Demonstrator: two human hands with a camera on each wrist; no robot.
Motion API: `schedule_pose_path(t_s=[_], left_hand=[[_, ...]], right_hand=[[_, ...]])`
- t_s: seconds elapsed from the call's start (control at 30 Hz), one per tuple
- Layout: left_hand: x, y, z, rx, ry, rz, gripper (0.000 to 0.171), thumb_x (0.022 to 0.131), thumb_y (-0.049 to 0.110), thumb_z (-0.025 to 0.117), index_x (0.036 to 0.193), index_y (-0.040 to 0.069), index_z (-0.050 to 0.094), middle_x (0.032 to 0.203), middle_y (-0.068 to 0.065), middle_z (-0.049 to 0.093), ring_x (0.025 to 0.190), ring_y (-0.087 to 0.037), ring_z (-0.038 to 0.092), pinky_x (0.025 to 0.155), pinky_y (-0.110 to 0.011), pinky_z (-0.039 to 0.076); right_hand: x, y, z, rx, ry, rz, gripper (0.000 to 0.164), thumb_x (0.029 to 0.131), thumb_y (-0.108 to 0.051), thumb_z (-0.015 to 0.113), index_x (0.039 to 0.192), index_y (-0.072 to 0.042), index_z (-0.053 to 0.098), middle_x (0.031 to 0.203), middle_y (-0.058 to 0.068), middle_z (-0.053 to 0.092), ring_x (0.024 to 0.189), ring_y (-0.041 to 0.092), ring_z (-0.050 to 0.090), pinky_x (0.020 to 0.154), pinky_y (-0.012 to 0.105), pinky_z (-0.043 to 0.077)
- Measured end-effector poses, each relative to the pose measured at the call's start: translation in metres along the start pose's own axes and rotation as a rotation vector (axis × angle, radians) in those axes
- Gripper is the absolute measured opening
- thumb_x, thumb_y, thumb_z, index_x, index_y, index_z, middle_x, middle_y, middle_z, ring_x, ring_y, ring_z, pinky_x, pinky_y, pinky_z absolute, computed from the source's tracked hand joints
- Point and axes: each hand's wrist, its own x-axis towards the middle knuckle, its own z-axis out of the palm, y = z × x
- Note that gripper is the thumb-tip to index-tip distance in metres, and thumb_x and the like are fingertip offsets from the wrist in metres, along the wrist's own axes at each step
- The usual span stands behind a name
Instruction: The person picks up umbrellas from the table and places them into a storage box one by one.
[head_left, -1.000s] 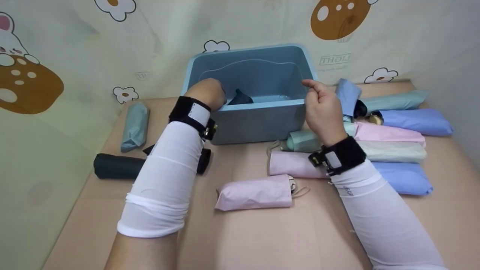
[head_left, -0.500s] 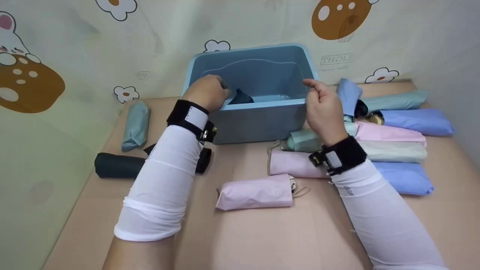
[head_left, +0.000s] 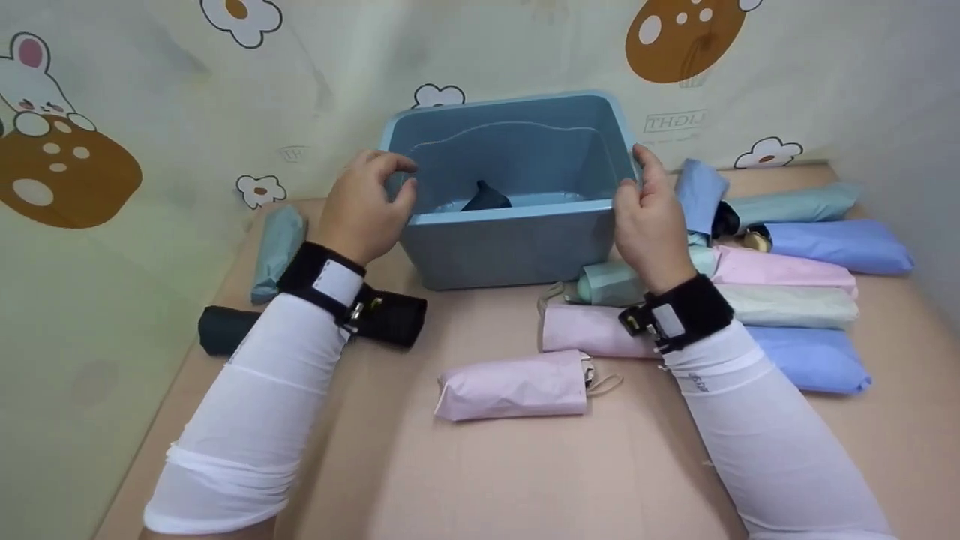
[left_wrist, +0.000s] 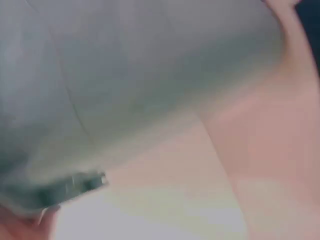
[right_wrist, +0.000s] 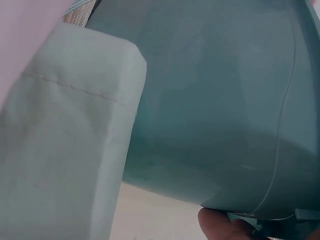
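A blue plastic bin [head_left: 517,244] stands against the back wall, with a dark folded umbrella [head_left: 486,197] partly visible inside. At its left rim is my left hand [head_left: 365,202], thumb and forefinger spread apart over the edge. The left wrist view is blurred and shows the bin's outer wall [left_wrist: 150,60]. My right hand [head_left: 651,217] grips the right rim, thumb at the front and a finger along the side. Under that rim, fingertips [right_wrist: 216,224] show in the right wrist view, close to a pale green umbrella sleeve [right_wrist: 65,135].
A pink folded umbrella [head_left: 517,386] lies in front of the bin. To the right are several more, including blue [head_left: 814,358], white [head_left: 787,305] and pink [head_left: 784,270] ones. At the left lie a green one [head_left: 277,251] and black ones [head_left: 394,319].
My left hand has come out from over the bin and moved left to its outer rim, fingers spreading. My right hand stays at the right rim, its forefinger now along the side.
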Motion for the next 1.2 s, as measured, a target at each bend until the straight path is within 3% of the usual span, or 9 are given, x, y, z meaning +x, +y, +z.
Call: schedule_pose_path(t_s=[0.07, 0.13, 0.23, 0.33, 0.57, 0.67, 0.8, 0.93, 1.2], left_hand=[[-0.007, -0.010, -0.005, 0.016, -0.006, -0.005, 0.036, 0.106, 0.028, 0.055, 0.134, 0.010, 0.069, 0.144, -0.011, 0.059, 0.137, -0.027, 0.056, 0.115, -0.045, 0.045], [-0.014, -0.019, -0.010, 0.026, -0.012, -0.020, 0.039, 0.106, 0.030, 0.055, 0.137, 0.009, 0.067, 0.149, -0.013, 0.056, 0.139, -0.031, 0.055, 0.116, -0.049, 0.044], [-0.025, -0.033, -0.020, 0.030, -0.017, -0.051, 0.045, 0.107, 0.034, 0.053, 0.143, 0.008, 0.062, 0.153, -0.016, 0.052, 0.143, -0.035, 0.052, 0.118, -0.053, 0.041], [-0.036, -0.048, -0.032, 0.089, -0.071, -0.110, 0.055, 0.107, 0.042, 0.054, 0.150, 0.008, 0.055, 0.158, -0.020, 0.048, 0.148, -0.040, 0.046, 0.121, -0.057, 0.036], [-0.067, -0.096, -0.054, 0.257, -0.386, -0.323, 0.083, 0.104, 0.061, 0.049, 0.163, 0.005, 0.032, 0.164, -0.037, 0.029, 0.145, -0.059, 0.038, 0.114, -0.071, 0.036], [-0.082, -0.120, -0.060, 0.296, -0.451, -0.411, 0.090, 0.103, 0.064, 0.047, 0.164, 0.001, 0.026, 0.158, -0.045, 0.026, 0.139, -0.066, 0.039, 0.108, -0.075, 0.038], [-0.098, -0.148, -0.064, 0.302, -0.459, -0.482, 0.091, 0.104, 0.060, 0.046, 0.161, -0.007, 0.024, 0.149, -0.050, 0.032, 0.129, -0.067, 0.046, 0.102, -0.074, 0.043], [-0.108, -0.165, -0.062, 0.304, -0.470, -0.487, 0.089, 0.105, 0.056, 0.043, 0.157, -0.014, 0.026, 0.144, -0.053, 0.037, 0.123, -0.063, 0.051, 0.100, -0.071, 0.045], [-0.113, -0.170, -0.055, 0.296, -0.445, -0.493, 0.086, 0.106, 0.055, 0.042, 0.155, -0.015, 0.032, 0.147, -0.051, 0.037, 0.128, -0.065, 0.045, 0.104, -0.072, 0.042]], right_hand=[[0.001, 0.000, 0.000, 0.023, -0.012, 0.021, 0.062, 0.109, -0.020, 0.035, 0.167, -0.008, 0.021, 0.169, 0.010, 0.037, 0.133, 0.015, 0.055, 0.110, 0.029, 0.044], [0.001, -0.001, 0.000, 0.030, -0.020, 0.041, 0.064, 0.109, -0.022, 0.035, 0.168, -0.006, 0.017, 0.171, 0.012, 0.032, 0.150, 0.016, 0.039, 0.125, 0.034, 0.031], [0.001, 0.000, -0.001, 0.032, -0.019, 0.051, 0.063, 0.109, -0.023, 0.035, 0.167, -0.004, 0.020, 0.169, 0.014, 0.037, 0.152, 0.021, 0.039, 0.126, 0.039, 0.031], [0.000, 0.000, -0.001, 0.025, -0.013, 0.052, 0.059, 0.108, -0.023, 0.036, 0.164, -0.004, 0.029, 0.164, 0.015, 0.044, 0.150, 0.024, 0.045, 0.124, 0.042, 0.036], [0.000, -0.001, -0.001, 0.034, -0.005, 0.062, 0.057, 0.108, -0.025, 0.036, 0.160, -0.002, 0.036, 0.159, 0.016, 0.050, 0.146, 0.024, 0.049, 0.121, 0.044, 0.040], [0.000, -0.001, 0.000, 0.038, 0.000, 0.067, 0.056, 0.108, -0.026, 0.036, 0.158, 0.000, 0.038, 0.156, 0.017, 0.053, 0.141, 0.023, 0.051, 0.120, 0.043, 0.040], [-0.001, -0.001, 0.000, 0.030, 0.003, 0.092, 0.058, 0.108, -0.028, 0.035, 0.157, 0.001, 0.039, 0.156, 0.018, 0.052, 0.140, 0.023, 0.050, 0.120, 0.044, 0.039], [0.000, -0.001, 0.000, 0.028, -0.001, 0.103, 0.058, 0.107, -0.027, 0.035, 0.158, 0.001, 0.039, 0.157, 0.019, 0.050, 0.143, 0.024, 0.048, 0.122, 0.045, 0.037], [0.000, -0.001, 0.000, 0.035, -0.006, 0.091, 0.057, 0.107, -0.027, 0.036, 0.156, 0.002, 0.041, 0.156, 0.020, 0.052, 0.143, 0.026, 0.049, 0.123, 0.047, 0.037]])
